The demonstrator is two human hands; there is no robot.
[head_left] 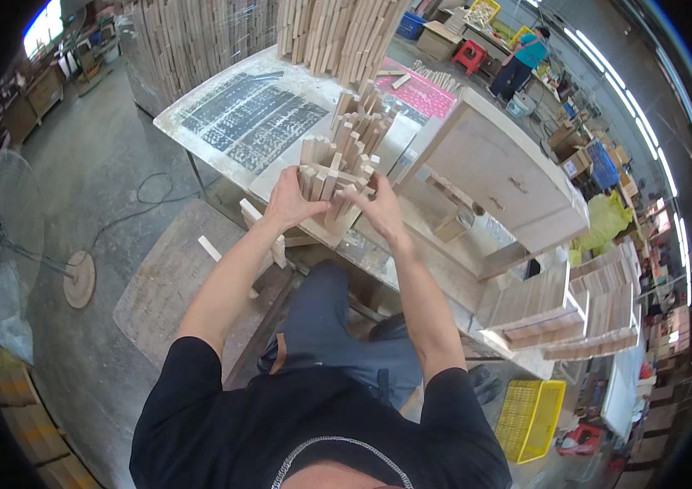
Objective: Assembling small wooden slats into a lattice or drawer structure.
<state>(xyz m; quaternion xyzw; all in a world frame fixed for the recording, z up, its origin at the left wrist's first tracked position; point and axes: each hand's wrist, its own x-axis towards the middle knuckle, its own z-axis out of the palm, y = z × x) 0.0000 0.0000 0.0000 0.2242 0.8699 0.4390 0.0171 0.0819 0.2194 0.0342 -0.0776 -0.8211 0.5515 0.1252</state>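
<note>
A cluster of short, square wooden sticks [331, 173] stands mostly upright at the near edge of the table, with a few lying across or leaning. My left hand [289, 204] presses against the cluster's left side, thumb reaching toward the front. From the right, my right hand [380, 210] curls its fingers round the other side. Between them the two hands squeeze the sticks together. Some fingertips are hidden by the wood. More sticks [370, 114] rise in a loose group just behind.
Tall wooden strips [338, 41] stand at the table's back. To the right are a big wooden-cased machine [500, 171] and stacked wood pieces [541, 306]. A worn board [175, 277] lies at left near a standing fan [4, 220]. A yellow basket [529, 420] sits lower right; another person [525, 61] works far off.
</note>
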